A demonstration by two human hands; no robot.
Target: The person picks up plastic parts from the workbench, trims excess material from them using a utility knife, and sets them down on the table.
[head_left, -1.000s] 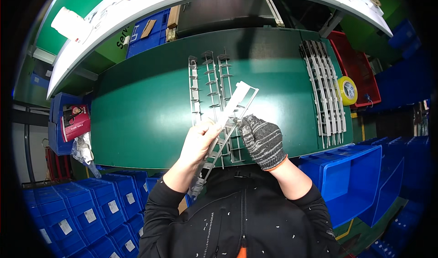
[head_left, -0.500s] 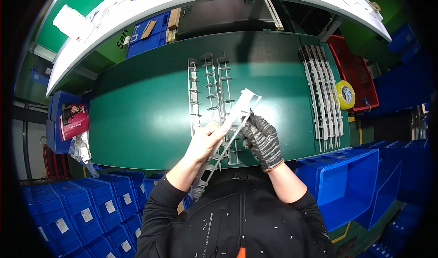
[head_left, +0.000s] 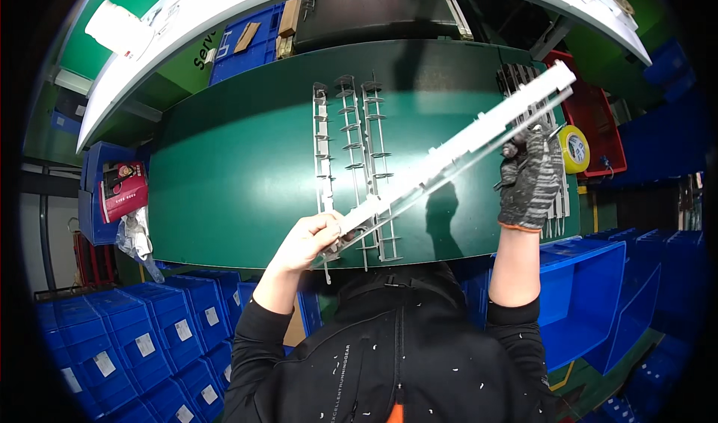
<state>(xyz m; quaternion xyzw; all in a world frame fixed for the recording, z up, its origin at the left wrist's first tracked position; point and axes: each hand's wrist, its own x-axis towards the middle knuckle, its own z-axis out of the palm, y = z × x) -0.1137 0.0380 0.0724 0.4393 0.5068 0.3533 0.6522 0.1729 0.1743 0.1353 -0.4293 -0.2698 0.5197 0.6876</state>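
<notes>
Nearest me, beyond the black jacket (head_left: 441, 363), both forearms reach forward over the green table (head_left: 232, 198), and the long white slotted strip (head_left: 456, 150) has swung out to the right since half a second ago, when it was held close to the body. It now slants in the air, its far end above the right-hand side of the table.

The bare left hand (head_left: 310, 240) is low, thumb and fingers pinching the strip's near end. The gloved right hand (head_left: 529, 180) has travelled well to the right; its arm points almost straight ahead, fingers bent up just below the far end. I can't tell whether they grip it.

Two blue bins (head_left: 572, 288) stand at the right below the table, and blue crates (head_left: 157, 318) pile up at the left, too overlapped to count. Three narrow clipped strips (head_left: 348, 120) lie mid-table. Another row of strips (head_left: 556, 198) lies at the right, partly hidden by the glove, its number unclear. Beside it are one yellow tape roll (head_left: 573, 150) and one red bin (head_left: 596, 120). Farther off, one white bottle (head_left: 118, 28) lies on the white shelf (head_left: 179, 26).
</notes>
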